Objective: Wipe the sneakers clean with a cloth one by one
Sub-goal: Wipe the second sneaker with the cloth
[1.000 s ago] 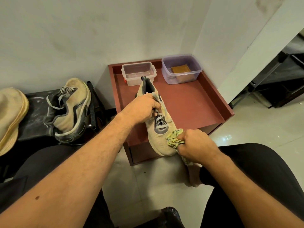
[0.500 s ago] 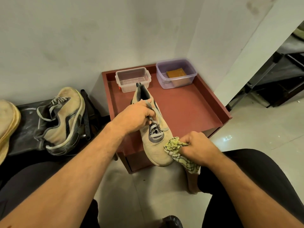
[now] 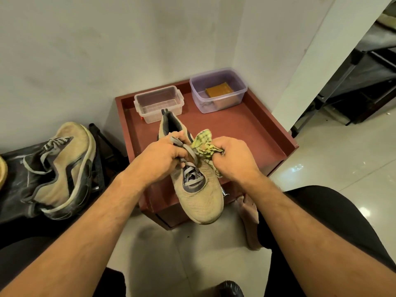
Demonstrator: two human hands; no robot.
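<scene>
Holding: your left hand [image 3: 165, 156] gripped the sneaker [image 3: 194, 179] round its laced middle, fingers curled over the laces, toe pointing toward you.
Wiping: your right hand [image 3: 232, 159] was clenched on the cloth [image 3: 204, 144], bunched against the shoe's right side near the collar.
Where it was: the sneaker hung in the air above the front edge of the red surface [image 3: 246, 129], heel toward the wall.
Weight: it looked light, since one hand carried it.
Upper: the knit toe probably gave under pressure, so you needed the left hand as a brace.
Best hold: the midfoot seemed firmest; the heel collar would likely fold.
Cloth: soft and limp, it worked only while wadded tight.
Waiting: the second sneaker [image 3: 60, 170] lay on its side on the dark bench [image 3: 12, 159], well apart.
Tubs: two plastic tubs [image 3: 158, 107] stood at the back, untouched.
</scene>
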